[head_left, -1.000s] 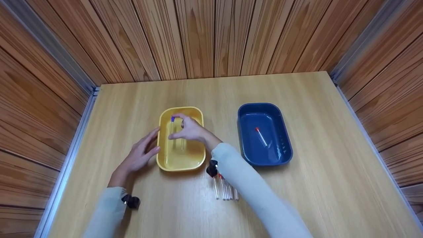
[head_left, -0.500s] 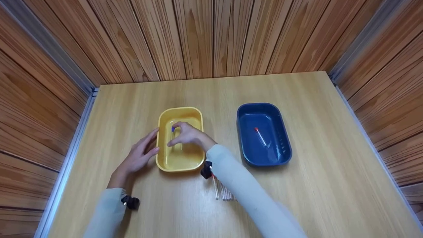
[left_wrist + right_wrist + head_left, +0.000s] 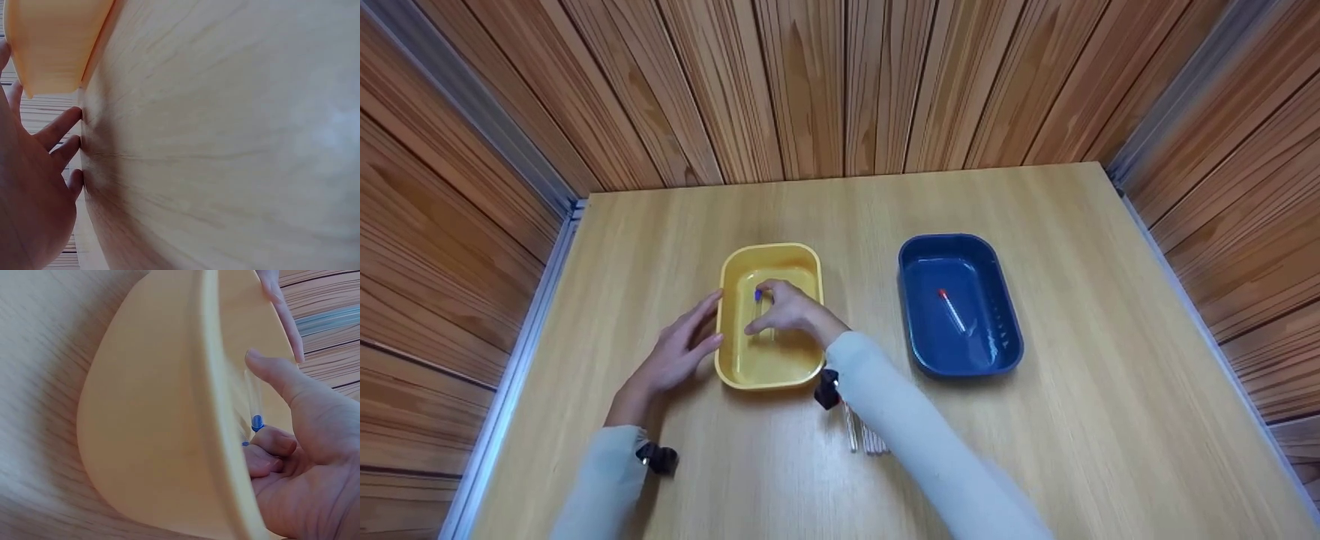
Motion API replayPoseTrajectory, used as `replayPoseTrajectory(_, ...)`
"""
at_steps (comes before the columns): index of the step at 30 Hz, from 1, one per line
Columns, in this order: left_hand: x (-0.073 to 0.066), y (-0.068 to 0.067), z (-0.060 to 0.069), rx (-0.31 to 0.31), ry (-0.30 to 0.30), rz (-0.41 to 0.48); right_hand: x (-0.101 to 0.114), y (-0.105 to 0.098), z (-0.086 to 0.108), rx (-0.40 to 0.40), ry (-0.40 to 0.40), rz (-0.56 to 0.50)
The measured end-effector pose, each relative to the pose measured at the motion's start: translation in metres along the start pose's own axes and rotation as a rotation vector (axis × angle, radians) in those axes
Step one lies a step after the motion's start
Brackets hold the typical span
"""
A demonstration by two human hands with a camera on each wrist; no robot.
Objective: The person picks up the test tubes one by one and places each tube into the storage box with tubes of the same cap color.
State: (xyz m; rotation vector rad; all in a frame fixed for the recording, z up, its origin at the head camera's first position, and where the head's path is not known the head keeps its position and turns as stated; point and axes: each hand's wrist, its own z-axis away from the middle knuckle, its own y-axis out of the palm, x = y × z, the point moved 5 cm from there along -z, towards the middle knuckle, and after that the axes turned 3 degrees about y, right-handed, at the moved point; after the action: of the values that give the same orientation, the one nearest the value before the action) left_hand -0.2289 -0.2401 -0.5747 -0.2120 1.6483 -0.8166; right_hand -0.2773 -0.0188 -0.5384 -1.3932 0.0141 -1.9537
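Observation:
My right hand (image 3: 793, 309) is inside the yellow tray (image 3: 771, 367), its thumb and index finger spanning a clear test tube (image 3: 255, 396) with a blue cap. In the right wrist view the capped end meets the index finger and the other end is by the thumb tip. A second blue cap (image 3: 245, 444) shows beside the curled fingers, its tube mostly hidden. My left hand (image 3: 682, 349) rests its fingertips against the tray's left outer wall, fingers extended. In the left wrist view, the lower fingers (image 3: 66, 125) touch the tabletop.
A blue tray (image 3: 949, 271) stands to the right with one red-capped tube (image 3: 952, 311) lying in it. Several clear tubes (image 3: 875, 444) lie on the table, partly under my right forearm. Wood-panelled walls enclose the back and sides.
My right hand has lowered toward the near side of the yellow tray with the blue-capped test tube, then shifted slightly right. The left hand stays against the tray wall.

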Motion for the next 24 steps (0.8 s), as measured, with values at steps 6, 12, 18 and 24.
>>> replayPoseTrajectory(6, -0.0012, 0.0002, 0.0001, -0.004, 0.018, 0.017, 0.0012, -0.0001, 0.0011, -0.037, -0.038, 0.035)
replayPoseTrajectory(12, -0.0011, -0.0014, -0.0008, 0.001, 0.011, 0.002, 0.0002, 0.0000, 0.0005, -0.079, -0.027, 0.095)
replayPoseTrajectory(18, -0.0024, -0.0017, -0.0005, 0.006, 0.004, 0.003, -0.0003, 0.0013, 0.0000, -0.115, 0.005, 0.129)
replayPoseTrajectory(24, -0.0023, -0.0018, -0.0002, 0.011, -0.008, 0.004, -0.0012, 0.0022, 0.0006, -0.120, 0.032, 0.164)
